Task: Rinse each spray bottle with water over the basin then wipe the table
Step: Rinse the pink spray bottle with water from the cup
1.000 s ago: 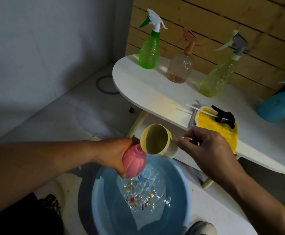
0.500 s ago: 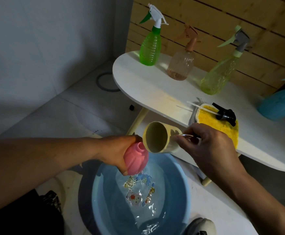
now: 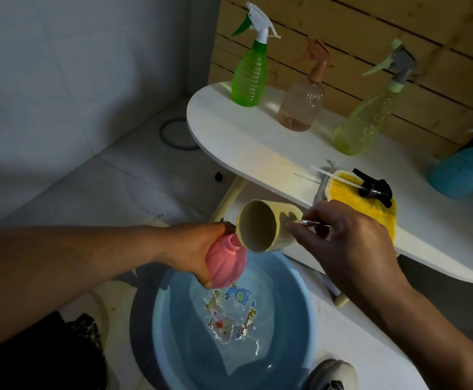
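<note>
My left hand grips a pink bottle with no spray head, its open neck tilted up to the right, above the blue basin of water. My right hand holds a cream cup by its handle, tipped on its side with the rim against the bottle's neck. On the white table stand a green spray bottle, a pale pink one and a yellow-green one. A teal bottle lies at the right edge.
A yellow cloth lies on the table's front edge with a black spray head and its tube on top. A shoe shows beside the basin on the tiled floor. A wooden slat wall backs the table.
The cup has tipped a little further toward the pink bottle's neck, and both hands have risen slightly over the basin. The ripples in the water have calmed.
</note>
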Demonstrator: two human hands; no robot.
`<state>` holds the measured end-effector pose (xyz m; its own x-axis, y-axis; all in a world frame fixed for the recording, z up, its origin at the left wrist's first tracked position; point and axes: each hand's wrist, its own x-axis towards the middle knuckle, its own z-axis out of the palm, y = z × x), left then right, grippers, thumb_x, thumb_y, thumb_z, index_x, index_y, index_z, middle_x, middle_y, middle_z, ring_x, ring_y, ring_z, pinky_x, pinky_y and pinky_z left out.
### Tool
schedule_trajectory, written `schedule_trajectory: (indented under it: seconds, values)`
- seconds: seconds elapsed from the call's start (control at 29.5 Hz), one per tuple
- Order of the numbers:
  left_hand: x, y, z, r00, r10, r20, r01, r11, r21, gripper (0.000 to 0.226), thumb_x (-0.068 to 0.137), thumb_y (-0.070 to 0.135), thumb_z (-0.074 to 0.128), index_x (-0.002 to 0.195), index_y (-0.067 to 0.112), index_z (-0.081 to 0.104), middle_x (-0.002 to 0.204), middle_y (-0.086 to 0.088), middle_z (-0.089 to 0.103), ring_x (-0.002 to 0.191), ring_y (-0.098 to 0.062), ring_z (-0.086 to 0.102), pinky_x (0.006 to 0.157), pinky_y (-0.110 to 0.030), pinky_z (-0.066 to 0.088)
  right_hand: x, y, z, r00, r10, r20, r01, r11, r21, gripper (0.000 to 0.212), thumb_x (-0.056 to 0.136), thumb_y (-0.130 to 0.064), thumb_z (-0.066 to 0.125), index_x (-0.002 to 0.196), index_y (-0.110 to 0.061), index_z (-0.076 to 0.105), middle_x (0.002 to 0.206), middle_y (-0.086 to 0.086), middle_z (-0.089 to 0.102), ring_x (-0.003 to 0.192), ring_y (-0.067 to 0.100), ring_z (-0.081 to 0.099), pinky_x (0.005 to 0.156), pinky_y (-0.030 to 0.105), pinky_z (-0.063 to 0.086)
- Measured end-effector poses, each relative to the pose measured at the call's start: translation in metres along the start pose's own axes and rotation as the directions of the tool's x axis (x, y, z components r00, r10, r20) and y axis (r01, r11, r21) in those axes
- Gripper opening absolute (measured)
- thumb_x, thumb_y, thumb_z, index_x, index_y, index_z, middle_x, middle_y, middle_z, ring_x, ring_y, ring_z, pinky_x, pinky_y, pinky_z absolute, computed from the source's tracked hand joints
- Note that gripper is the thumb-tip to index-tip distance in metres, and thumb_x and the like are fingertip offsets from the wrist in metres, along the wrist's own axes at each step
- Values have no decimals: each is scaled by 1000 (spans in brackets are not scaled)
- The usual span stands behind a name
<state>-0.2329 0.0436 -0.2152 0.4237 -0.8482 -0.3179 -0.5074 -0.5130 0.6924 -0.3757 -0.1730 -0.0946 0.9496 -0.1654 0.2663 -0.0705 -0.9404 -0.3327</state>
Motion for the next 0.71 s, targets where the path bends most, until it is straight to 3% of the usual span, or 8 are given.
schedule_trajectory:
  seconds: [0.1,0.37,0.54,0.71]
  values:
    - [0,1,0,1000,3,-2,-3,1000,0,102,67,29,96,145,37,32,127,23,45,120,-9,51,88,-21,53,0,-1,0,1000,-17,-9,17,1000,-2,28,87,-57,60,86,-31,70,79,-13,62,69,8,57,58,34,49]
    - [0,1,1,1000,12,14,-12,1000,3,102,66,31,96,146,37,32,131,21,46,125,-13,52,96,-32,56,-1,-2,0,998,-48,-32,48,999,-7,28,87,-56,60,86,-31,70,80,-14,62,69,9,57,59,36,50]
    - [-1,3,0,1000,-1,-5,1,1000,10,102,65,32,96,144,39,32,122,25,45,117,-7,51,86,-21,52,-2,-1,0,995,-87,-56,86,996,-27,28,89,-55,60,85,-30,70,78,-13,61,67,10,56,55,33,47]
    - [0,4,0,1000,-8,-7,8,1000,29,100,65,33,97,141,40,33,115,27,44,114,-7,52,84,-20,51,-2,0,1,989,-129,-69,126,991,-51,27,91,-52,61,85,-27,70,78,-12,61,67,11,56,53,35,48]
